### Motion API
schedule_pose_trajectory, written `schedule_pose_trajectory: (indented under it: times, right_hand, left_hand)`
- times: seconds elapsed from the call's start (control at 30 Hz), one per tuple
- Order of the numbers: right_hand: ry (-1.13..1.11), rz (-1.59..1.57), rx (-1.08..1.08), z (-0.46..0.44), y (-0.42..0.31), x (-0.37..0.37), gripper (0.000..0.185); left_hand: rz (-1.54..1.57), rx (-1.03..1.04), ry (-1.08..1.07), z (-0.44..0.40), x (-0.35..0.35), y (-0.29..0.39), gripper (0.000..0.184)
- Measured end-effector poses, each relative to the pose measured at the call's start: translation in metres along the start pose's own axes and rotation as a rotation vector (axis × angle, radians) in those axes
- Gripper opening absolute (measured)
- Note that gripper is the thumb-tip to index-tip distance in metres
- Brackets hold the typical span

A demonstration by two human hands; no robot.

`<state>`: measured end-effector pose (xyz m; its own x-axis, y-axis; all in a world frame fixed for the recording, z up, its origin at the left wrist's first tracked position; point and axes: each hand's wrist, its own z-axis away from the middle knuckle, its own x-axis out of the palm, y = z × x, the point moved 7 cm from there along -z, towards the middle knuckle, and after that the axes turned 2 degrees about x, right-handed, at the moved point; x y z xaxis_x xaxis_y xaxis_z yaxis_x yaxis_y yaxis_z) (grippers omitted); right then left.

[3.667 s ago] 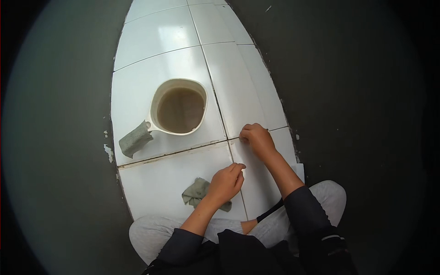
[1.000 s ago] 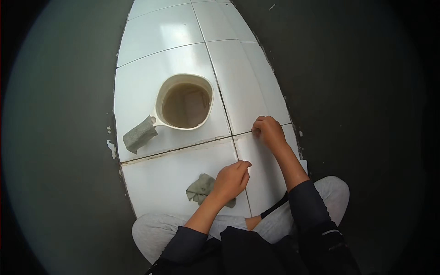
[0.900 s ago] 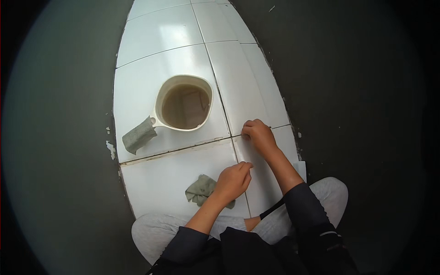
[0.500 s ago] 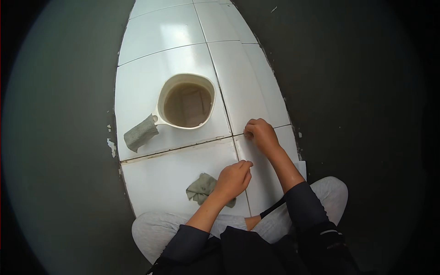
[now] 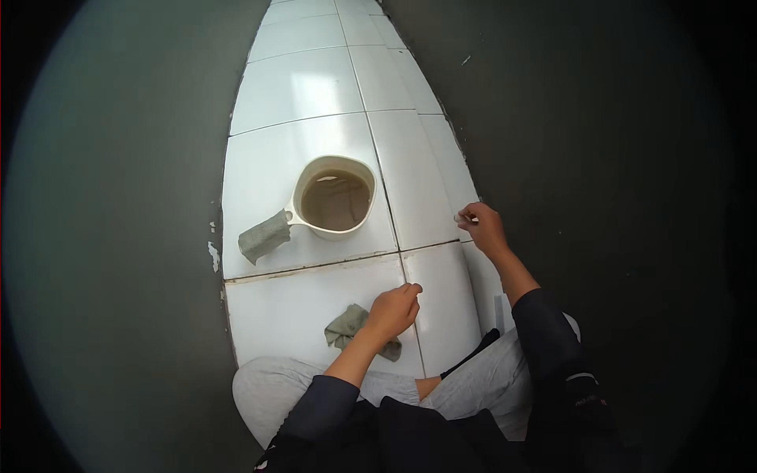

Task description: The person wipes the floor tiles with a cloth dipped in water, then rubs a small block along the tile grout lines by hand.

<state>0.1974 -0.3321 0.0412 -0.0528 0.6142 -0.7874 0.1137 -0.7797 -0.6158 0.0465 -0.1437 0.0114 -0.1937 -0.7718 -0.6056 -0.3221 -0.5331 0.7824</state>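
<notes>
My left hand [image 5: 393,312] is closed, with its fingertips together above the white tiles near a grout line; whatever it may hold is hidden. Partly beneath its wrist lies a crumpled grey-green cloth [image 5: 345,325]. My right hand [image 5: 485,226] is raised over the right edge of the tiled strip, its fingers pinched around a small pale thing too small to name. Beyond my left hand stands a white water dipper [image 5: 303,180] filled with murky brownish water [image 5: 341,206]. Over its handle, which points to the left, hangs a folded grey-green cloth [image 5: 266,236].
White tiles [image 5: 315,83] run away from me in a long strip, with brown-stained grout [image 5: 315,268] between the nearer ones. Dark grey floor [image 5: 118,236] borders both sides. My crossed legs [image 5: 276,386] in grey trousers are at the near end.
My right hand has moved right, away from the grout line, and the small pale thing in its fingers now shows. My left hand stays near the cloth. The camera view has tilted up.
</notes>
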Motion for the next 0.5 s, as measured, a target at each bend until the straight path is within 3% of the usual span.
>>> schedule_pose_trajectory:
  times: [0.2,0.37,0.5]
  right_hand:
    - [-0.004,-0.116,-0.106,0.004,-0.098,-0.062,0.018]
    - [0.016,-0.160,-0.093,0.024,-0.133,-0.115,0.023]
    - [0.014,-0.115,-0.181,0.042,-0.151,-0.145,0.025]
  left_hand:
    - [-0.010,0.053,0.076,0.016,-0.016,0.012,0.018]
    - [0.012,0.130,0.166,0.047,-0.031,0.035,0.019]
    - [0.174,0.011,0.184,0.074,-0.039,0.035,0.020]
